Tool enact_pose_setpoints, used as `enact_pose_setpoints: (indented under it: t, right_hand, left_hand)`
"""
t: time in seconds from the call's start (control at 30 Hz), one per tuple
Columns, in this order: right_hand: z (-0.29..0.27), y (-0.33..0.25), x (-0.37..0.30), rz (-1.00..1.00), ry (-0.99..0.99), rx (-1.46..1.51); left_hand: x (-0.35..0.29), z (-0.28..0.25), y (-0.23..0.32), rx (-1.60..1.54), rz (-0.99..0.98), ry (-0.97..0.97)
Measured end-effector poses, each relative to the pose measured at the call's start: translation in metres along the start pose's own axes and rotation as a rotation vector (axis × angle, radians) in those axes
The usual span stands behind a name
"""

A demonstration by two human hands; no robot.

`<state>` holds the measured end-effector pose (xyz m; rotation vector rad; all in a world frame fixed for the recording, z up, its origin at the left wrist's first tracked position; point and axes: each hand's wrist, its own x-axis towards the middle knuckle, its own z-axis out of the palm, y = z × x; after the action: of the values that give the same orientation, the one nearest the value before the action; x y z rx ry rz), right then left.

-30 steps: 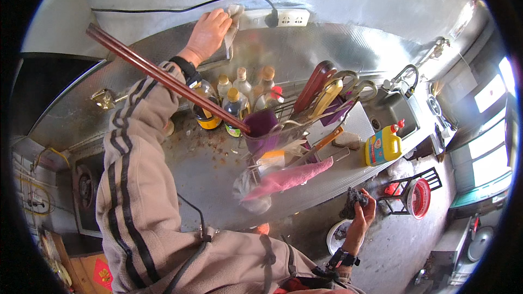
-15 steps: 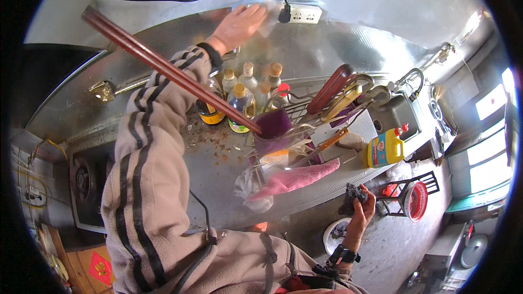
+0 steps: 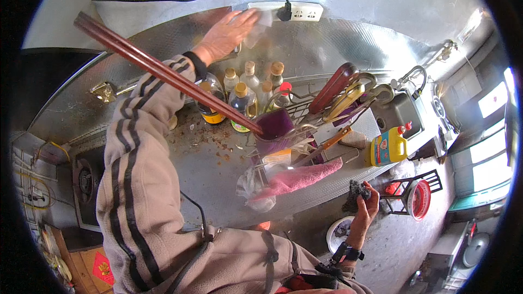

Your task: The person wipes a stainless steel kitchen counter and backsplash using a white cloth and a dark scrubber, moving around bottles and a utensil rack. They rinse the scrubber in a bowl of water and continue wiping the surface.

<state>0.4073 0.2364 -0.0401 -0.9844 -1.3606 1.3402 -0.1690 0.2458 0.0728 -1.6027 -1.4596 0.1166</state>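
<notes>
My left hand reaches over the bottles to the metal-lined backsplash, at the left end of the white power strip. A thin whitish wipe, blurred, shows under and beyond its fingertips. Low on the right, my right hand is closed around a dark grey scouring pad, held out past the counter's edge. Several capped sauce bottles stand below my left forearm. Long reddish-brown chopsticks rise from a purple holder in a wire rack and cross in front of the left sleeve.
Crumbs litter the counter left of the bottles. A pink towel hangs over the rack's front; knives and ladles stand in it. Rightward are a yellow detergent jug and the sink. A white bucket stands on the floor.
My left hand has slid a little left and down along the backsplash with the wipe, uncovering the power strip's left end. My right hand holds the scouring pad nearly in place.
</notes>
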Motion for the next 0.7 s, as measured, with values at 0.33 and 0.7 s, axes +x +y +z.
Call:
enact_pose_setpoints:
  t: [0.33, 0.7]
  right_hand:
    - [0.006, 0.008, 0.005, -0.025, -0.007, 0.022]
    - [0.008, 0.009, 0.003, -0.032, 0.019, -0.011]
  left_hand:
    - [0.023, -0.001, 0.014, -0.025, 0.053, 0.008]
    - [0.007, -0.003, 0.013, -0.169, -0.267, 0.001]
